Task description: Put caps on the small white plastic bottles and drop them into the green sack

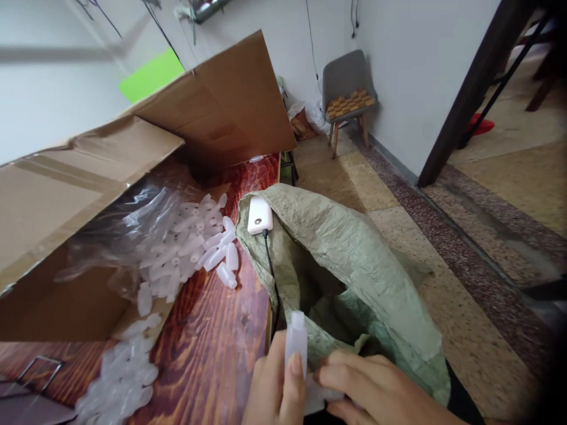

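A small translucent plastic bottle (296, 341) is held upright in the left hand (272, 389), pinched between thumb and fingers low on its body, at the near edge of the worktop (208, 342) and just over the mouth of the green sack (354, 260). The right hand (372, 392) is closed loosely beside it, its fingertips laid on another pale plastic piece at the base of the bottle; what that piece is cannot be told.

The bottle is judged to be very light and thin-walled, likely to give a little under a squeeze and somewhat slick, yet hardly fragile. A hold around the middle of the body, leaving the narrower neck free, is judged the surest.

It looks milky white and slim, with a short neck on top.

Many like bottles (199, 242) lie spilled from a clear bag in the cardboard box (66, 195). A white device (259, 215) with a black cable rests on the sack.
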The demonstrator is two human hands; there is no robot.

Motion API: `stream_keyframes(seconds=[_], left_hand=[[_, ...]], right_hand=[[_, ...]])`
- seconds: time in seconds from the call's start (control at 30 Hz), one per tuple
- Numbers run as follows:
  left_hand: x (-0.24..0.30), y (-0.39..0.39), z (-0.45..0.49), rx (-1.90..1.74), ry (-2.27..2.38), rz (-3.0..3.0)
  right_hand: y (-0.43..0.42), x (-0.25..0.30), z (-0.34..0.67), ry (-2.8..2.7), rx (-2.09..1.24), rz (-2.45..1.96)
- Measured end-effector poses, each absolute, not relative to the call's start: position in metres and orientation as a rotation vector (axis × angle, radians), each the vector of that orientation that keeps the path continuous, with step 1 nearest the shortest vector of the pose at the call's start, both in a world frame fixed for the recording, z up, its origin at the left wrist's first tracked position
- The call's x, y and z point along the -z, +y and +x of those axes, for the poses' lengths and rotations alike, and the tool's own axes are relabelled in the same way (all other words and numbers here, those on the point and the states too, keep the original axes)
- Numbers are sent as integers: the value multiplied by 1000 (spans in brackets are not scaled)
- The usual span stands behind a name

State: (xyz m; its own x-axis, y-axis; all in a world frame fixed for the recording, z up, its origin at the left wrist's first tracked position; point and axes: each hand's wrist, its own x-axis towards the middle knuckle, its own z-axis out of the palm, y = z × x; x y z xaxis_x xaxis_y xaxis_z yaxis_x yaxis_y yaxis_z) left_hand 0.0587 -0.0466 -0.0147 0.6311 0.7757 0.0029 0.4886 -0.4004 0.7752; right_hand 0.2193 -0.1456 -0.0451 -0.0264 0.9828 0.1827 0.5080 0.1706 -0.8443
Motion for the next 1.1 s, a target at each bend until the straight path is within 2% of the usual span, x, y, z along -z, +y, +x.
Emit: stream_keyframes(seconds=[0.17,0.37,0.53,0.63,0.7,0.83,1.1], left_hand=[[18,-46,67,-430,904,1934],[17,-49,68,-411,862,2012],[14,-53,71,-365,922,2097],[14,-54,73,-319,919,2108],[14,-53,73,-313,917,2082],[14,-52,73,-286,924,2059],[17,-55,69,-216,957,1987]], right_hand=[[-148,57,214,-1601,-603,-1539],[-148,64,214,-1458,-908,-1557],[-154,53,214,-1468,-1006,-1626],[-161,53,215,-1375,-959,-1634],[-169,59,217,-1403,-800,-1597],[-182,72,225,-1758,-501,-1519],[-182,75,234,-1902,-505,-1520]])
